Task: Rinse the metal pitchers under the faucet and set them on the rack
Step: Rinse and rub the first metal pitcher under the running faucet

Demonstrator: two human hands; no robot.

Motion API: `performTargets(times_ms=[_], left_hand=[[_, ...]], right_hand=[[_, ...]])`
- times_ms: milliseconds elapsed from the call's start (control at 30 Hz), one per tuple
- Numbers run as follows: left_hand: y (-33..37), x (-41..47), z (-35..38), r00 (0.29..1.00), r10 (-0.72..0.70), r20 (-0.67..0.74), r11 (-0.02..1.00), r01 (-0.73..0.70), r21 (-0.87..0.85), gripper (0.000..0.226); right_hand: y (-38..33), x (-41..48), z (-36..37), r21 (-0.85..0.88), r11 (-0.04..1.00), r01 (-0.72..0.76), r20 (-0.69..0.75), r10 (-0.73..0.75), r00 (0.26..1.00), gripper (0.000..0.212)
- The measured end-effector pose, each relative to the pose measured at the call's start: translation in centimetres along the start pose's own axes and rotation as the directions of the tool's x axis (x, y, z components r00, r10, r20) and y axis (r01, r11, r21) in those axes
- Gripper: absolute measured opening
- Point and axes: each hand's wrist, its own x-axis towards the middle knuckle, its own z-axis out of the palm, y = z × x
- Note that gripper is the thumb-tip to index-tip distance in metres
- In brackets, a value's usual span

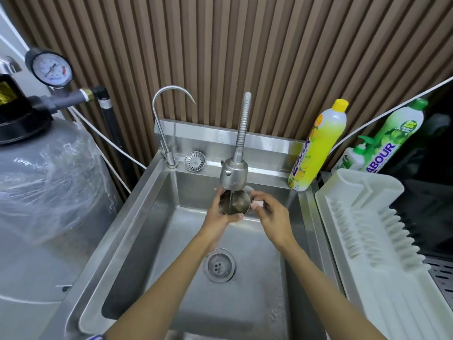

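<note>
Under the flexible steel faucet (234, 173) at twelve o'clock, our left hand (217, 213) wraps the small round metal pitcher (234, 204), right hand (272, 217) pinching its handle. We judge it light, rigid, slippery.

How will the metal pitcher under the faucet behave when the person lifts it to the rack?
The metal pitcher looks wet and smooth, so probably slippery in the left hand. The faucet runs into it, so likely heavier than its size suggests.
</note>
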Motion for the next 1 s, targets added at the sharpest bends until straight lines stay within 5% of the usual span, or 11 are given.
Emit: performTargets(times_ms=[100,333,500,800,900,1000], left_hand=[[-0.1,0.2,-0.6,0.994,0.047,0.098,0.984,-0.063,0.166,0.110],[0.7,0.0,-1.2,0.954,0.288,-0.088,0.867,-0.220,0.447,0.070],[3.4,-1.0,-1.4,0.908,0.412,0.081,0.681,-0.365,0.635,0.078],[2.1,-2.7,-1.6,0.962,0.268,-0.048,0.628,-0.137,0.766,0.063],[0.5,-2.8,-1.0,0.988,0.055,-0.142,0.779,0.046,0.626,0.059],[-0.4,-2.9,-0.6,0.989,-0.146,-0.031,0.936,0.148,0.321,0.056]], right_hand=[[0.8,-0.4,0.2,0.217,0.963,-0.160,-0.010,0.166,0.986,0.016],[0.4,-0.5,2.0,0.591,0.769,-0.242,0.071,0.249,0.966,0.008],[1.1,-1.0,2.6,0.764,0.552,-0.335,0.170,0.328,0.929,0.007],[-0.1,-0.3,0.3,0.366,0.814,-0.451,0.174,0.416,0.892,0.016],[-1.3,0.7,-1.2,0.112,0.900,-0.421,0.152,0.403,0.903,0.018],[-2.6,1.2,-2.2,-0.198,0.948,-0.248,0.103,0.272,0.957,0.025]])
